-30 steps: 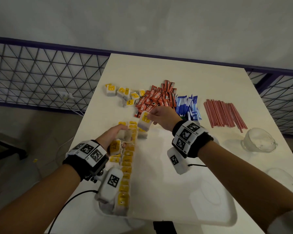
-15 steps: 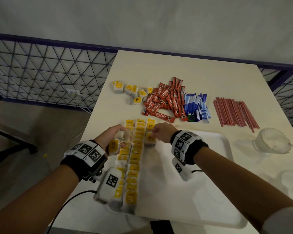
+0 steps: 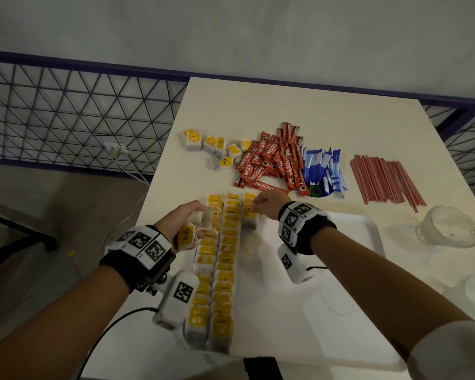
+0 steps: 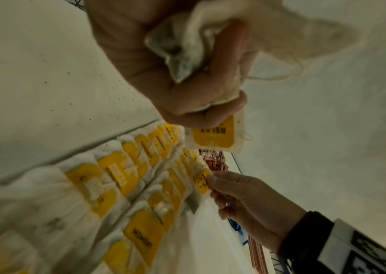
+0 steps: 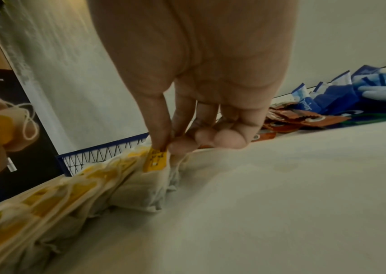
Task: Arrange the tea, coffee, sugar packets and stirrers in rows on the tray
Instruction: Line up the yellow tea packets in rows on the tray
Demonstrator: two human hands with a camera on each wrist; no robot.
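Looks like an office pantry or café corner: white desk [image 3: 327, 111], plain wall [image 3: 231, 28], wire-mesh railing [image 3: 80, 111], concrete floor [image 3: 52, 201].

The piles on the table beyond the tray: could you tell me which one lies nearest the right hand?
The red coffee sticks: their nearest packets lie just beyond the right hand, while the loose tea bags, blue sugar packets and stirrers lie farther off.

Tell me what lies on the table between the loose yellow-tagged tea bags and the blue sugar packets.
The heap of red coffee sachets lies between the loose tea bags and the blue sugar packets, shown in the head view.
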